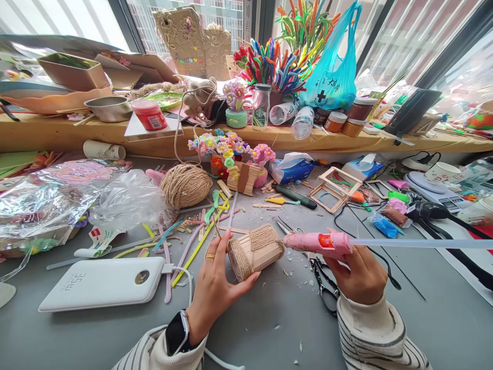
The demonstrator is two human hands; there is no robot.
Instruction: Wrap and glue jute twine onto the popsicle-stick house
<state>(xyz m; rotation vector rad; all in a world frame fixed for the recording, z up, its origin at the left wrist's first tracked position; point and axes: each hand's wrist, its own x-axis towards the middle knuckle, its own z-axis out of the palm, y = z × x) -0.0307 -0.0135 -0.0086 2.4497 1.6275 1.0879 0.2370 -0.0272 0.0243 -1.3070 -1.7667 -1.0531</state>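
Note:
My left hand [215,285] is closed around one end of a small cylinder of wooden sticks [265,253], which lies tilted on its side with twine wound about it. In my right hand [360,275] is a pink hot glue gun [319,241], a long clear glue stick [416,243] running out of its back. The gun's nozzle points left, close to the cylinder's right end; whether it touches cannot be made out. Black-handled scissors [325,293] lie on the table under the gun. A ball of twine [185,184] rests behind my left hand.
A white power bank [102,283] with a cable lies at the left. Pipe cleaners [200,239] are strewn beside it. Behind stand flower pots [262,159], a small wooden frame [335,189] and a green utility knife [295,196]. A wooden shelf [231,139] bears jars, a blue bag and craft supplies.

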